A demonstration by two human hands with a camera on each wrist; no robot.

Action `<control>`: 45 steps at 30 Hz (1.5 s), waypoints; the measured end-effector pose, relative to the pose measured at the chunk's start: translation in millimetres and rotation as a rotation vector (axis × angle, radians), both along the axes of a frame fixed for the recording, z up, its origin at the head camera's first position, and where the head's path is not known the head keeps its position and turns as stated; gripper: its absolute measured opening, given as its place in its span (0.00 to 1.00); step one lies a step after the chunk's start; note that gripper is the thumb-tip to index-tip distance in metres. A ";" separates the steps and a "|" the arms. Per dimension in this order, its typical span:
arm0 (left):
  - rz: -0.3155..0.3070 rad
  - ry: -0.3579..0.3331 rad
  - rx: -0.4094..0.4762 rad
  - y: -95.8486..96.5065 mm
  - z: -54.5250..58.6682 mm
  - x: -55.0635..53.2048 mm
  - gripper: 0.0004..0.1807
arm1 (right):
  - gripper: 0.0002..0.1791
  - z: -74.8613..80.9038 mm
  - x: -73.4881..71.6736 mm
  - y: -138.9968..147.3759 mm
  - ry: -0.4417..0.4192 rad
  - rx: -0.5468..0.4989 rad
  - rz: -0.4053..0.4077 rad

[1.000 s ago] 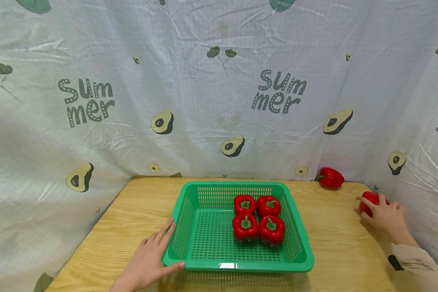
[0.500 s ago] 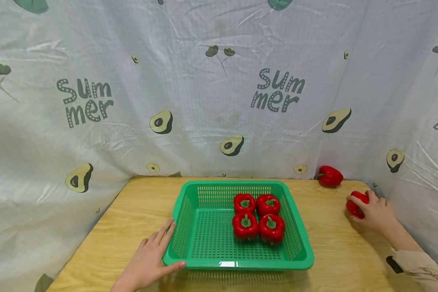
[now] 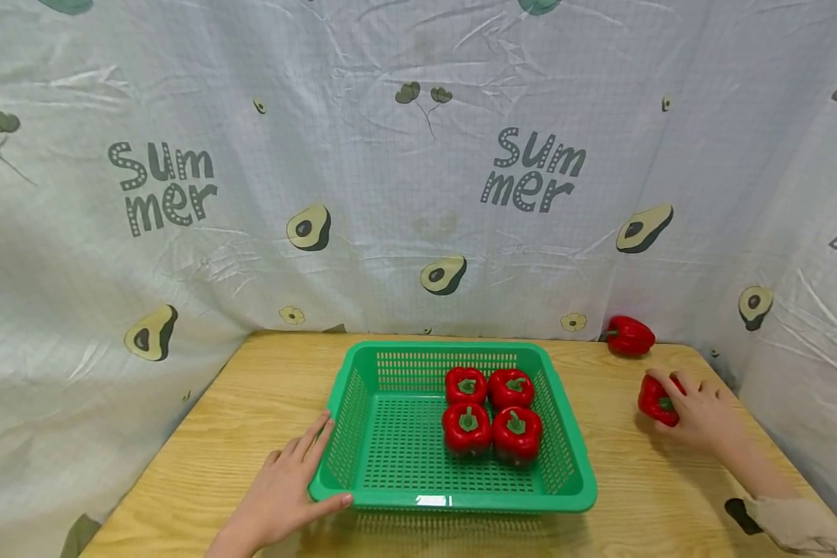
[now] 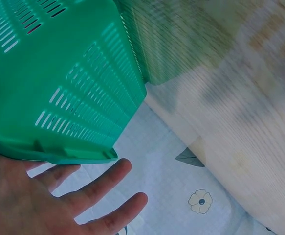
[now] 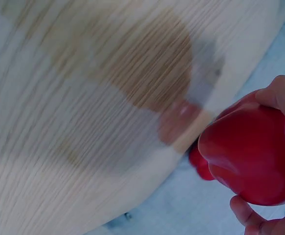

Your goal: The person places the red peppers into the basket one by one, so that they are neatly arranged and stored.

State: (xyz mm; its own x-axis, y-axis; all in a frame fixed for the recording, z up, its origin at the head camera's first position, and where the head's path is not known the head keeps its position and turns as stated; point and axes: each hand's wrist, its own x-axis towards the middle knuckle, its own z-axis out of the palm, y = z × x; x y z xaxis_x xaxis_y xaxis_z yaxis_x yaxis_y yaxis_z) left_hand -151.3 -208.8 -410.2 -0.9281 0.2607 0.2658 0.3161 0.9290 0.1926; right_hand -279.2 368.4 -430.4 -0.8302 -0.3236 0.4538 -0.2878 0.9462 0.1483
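My right hand grips a red bell pepper over the right side of the table, its green stem facing toward the palm. In the right wrist view the pepper fills the space between thumb and fingers. My left hand rests against the left front corner of a green plastic basket, fingers straight along the left rim and thumb on the front rim. The left wrist view has those fingers spread beside the basket wall. Several red bell peppers stand stem up in the basket's right half.
Another red bell pepper lies on its side at the back right of the wooden table, close to the cloth. A printed cloth curtain hangs behind the table and along its sides.
My right hand has moved left and slightly nearer with the pepper in its grip, away from the right-hand curtain. The pepper has turned so its stem shows. My left hand and the basket stay put.
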 end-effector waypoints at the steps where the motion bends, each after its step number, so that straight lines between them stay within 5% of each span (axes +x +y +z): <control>1: -0.001 0.004 -0.002 0.3 0.2 0.1 0.52 | 0.46 -0.6 1.0 -1.6 0.012 -0.004 0.005; 22: -0.014 0.030 -0.011 -0.3 1.2 -1.9 0.50 | 0.42 12.7 16.5 -50.1 0.045 -0.148 0.168; 45: -0.016 0.010 -0.021 1.9 3.6 -1.1 0.50 | 0.40 54.5 30.4 -101.0 0.109 -0.195 0.346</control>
State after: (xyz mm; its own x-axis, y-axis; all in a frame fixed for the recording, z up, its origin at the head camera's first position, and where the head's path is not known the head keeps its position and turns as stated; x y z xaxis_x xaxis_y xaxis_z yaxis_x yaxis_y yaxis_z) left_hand -152.4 -207.0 -406.6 -0.9209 0.2814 0.2699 0.3332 0.9275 0.1698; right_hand -248.8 267.4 -375.8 -0.6314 -0.4742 0.6136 -0.5863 0.8098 0.0226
